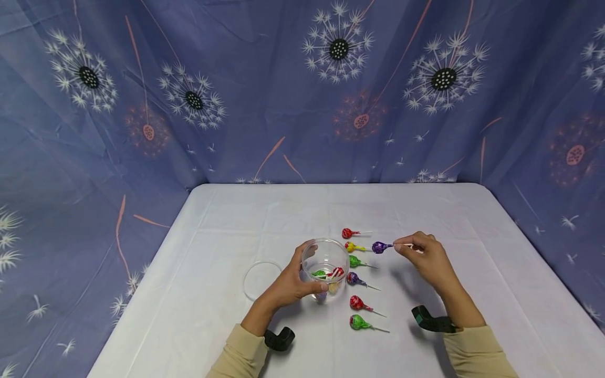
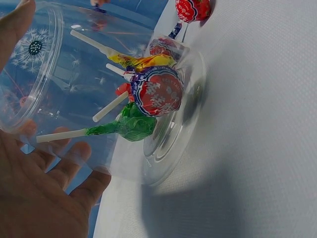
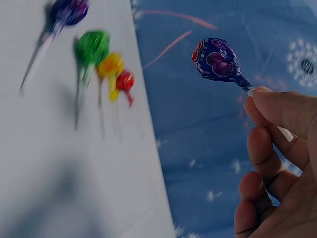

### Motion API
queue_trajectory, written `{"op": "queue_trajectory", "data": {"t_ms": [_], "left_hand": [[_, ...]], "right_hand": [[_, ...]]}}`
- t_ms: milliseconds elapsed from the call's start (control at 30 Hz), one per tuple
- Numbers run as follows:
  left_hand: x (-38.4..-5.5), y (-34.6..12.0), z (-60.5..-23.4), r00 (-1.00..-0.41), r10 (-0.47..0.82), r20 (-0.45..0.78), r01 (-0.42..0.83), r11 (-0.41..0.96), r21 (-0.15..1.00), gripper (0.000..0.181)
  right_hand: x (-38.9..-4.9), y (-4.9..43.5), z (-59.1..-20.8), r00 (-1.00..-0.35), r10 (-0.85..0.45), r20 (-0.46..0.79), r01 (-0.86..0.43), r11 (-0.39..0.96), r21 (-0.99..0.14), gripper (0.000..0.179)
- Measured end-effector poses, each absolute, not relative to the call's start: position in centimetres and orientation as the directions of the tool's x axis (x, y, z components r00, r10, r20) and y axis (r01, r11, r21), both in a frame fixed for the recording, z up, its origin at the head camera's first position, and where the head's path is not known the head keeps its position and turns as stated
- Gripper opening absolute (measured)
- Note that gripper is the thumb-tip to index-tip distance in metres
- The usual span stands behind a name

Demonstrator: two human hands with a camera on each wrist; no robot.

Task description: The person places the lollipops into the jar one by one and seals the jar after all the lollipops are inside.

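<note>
Left hand [image 1: 292,281] grips a clear tub [image 1: 328,254] of lollipops [image 2: 157,91], likely steadying it; right hand [image 1: 427,260] pinches a purple lollipop [image 1: 380,247] by its stick [image 3: 286,134], probably keeping the head [image 3: 215,59] free.

Purple lolly [image 1: 379,247] in R hand [image 1: 429,260]; clear tub [image 1: 326,254] w/ asst. lollies [image 2: 157,91].

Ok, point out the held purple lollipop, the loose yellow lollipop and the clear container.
Held purple lollipop [image 3: 216,60], right wrist view: wrapped candy.
Loose yellow lollipop [image 1: 350,247], head view: wrapped candy.
Clear container [image 1: 326,253], head view: far wall.
</note>
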State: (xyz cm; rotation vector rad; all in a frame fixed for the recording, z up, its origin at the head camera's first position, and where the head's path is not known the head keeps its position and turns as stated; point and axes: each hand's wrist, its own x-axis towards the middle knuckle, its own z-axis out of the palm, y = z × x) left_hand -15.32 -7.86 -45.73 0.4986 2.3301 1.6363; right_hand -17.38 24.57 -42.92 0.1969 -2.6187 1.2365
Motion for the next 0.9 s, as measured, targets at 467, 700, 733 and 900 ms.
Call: {"op": "queue_trajectory", "data": {"t_ms": [467,700,733,900], "left_hand": [[-15.2,-7.8,-45.5,-0.914,0.405,-0.010,0.125,0.306,0.944,0.097],[-15.3,-7.9,-45.7,-0.913,0.409,0.003,0.143,0.311,0.940,0.099],[-15.4,-7.9,-45.8,-0.913,0.409,0.004,0.144,0.312,0.939,0.098],[-15.4,-7.9,-46.0,-0.913,0.408,0.010,0.144,0.301,0.943,0.099]], "right_hand": [[-16.6,20.8,-39.7,-0.953,-0.089,0.291,-0.288,0.575,-0.766,0.016],[-16.3,18.8,-39.1,-0.931,-0.153,0.331,-0.359,0.540,-0.761,0.008],[-16.3,18.5,-39.1,-0.930,-0.161,0.332,-0.364,0.539,-0.760,0.008],[-16.5,17.1,-39.2,-0.919,-0.207,0.336,-0.394,0.528,-0.752,0.009]]}}
